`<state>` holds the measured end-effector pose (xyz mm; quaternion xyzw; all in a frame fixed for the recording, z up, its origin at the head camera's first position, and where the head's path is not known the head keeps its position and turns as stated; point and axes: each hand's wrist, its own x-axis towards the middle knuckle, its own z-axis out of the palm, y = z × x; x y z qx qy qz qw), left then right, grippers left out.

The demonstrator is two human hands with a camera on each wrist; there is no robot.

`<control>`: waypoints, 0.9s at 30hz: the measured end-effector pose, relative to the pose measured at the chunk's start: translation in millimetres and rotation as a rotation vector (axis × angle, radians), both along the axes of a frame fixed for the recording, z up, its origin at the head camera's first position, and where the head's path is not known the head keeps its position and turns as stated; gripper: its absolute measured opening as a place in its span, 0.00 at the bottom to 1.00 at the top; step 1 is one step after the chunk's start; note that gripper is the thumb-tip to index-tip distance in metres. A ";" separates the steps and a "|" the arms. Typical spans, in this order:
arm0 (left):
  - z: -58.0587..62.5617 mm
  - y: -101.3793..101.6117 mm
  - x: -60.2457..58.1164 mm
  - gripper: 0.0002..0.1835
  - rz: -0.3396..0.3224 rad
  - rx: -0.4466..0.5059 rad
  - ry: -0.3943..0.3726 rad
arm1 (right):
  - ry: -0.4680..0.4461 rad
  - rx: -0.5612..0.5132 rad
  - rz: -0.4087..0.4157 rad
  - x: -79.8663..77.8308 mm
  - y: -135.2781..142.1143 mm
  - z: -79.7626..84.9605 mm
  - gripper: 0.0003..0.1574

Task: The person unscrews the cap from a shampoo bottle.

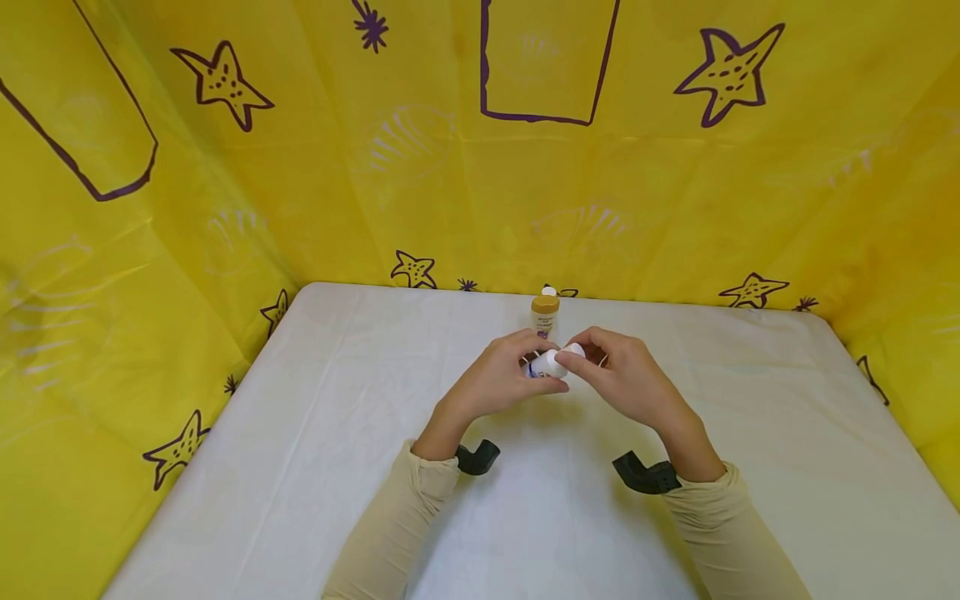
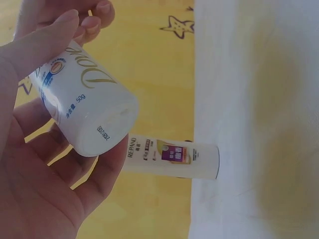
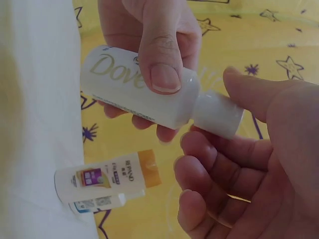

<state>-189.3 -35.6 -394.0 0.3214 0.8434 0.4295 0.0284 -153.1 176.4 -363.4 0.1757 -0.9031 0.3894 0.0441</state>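
Dove bottle (image 1: 542, 367), one, white, small-bodied. Head view: tilted, held in the air just right of centre, over the white table (image 1: 337, 375). Left hand (image 1: 498, 373), one: fingers curled round the bottle's body. Right hand (image 1: 630, 377), one: thumb and fingers pinching the white cap (image 1: 574, 351). Behind these, by the far edge: orange-capped bottle (image 1: 545, 307), upright, with the white top of a further container (image 1: 549, 291) showing just above it.

Left wrist view: I have the Dove bottle at upper left of the frame, its base turned towards the middle. Left thumb lies across the lettering, fingers wrapped on the opposite side. Right fingertips show at the top; their pinch is hidden from me here. Orange-capped bottle at lower centre.

Right wrist view: Dove bottle across the upper middle, cap at its right end; whether the thread is engaged I cannot tell. Left thumb is pressed on the body. Orange-capped bottle at lower left.

Handling, my estimate: light, stiff plastic, smooth enough to slip, hardly fragile. I would grip mid-body, and the cap by its sides.
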 end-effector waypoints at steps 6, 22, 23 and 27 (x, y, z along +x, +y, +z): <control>-0.1 -1.2 -0.7 0.20 -0.003 -0.017 -0.025 | 0.038 0.007 0.010 0.7 -0.6 -0.7 0.12; 2.2 -13.3 -3.4 0.24 0.030 -0.031 -0.149 | 0.093 0.021 0.113 -1.4 -2.4 -5.2 0.19; 2.5 -14.1 -3.9 0.24 0.031 -0.033 -0.145 | 0.098 0.019 0.118 -1.1 -2.5 -5.2 0.19; 3.2 -17.3 -6.3 0.24 0.039 -0.041 -0.124 | 0.120 0.011 0.110 -0.9 -3.1 -5.3 0.19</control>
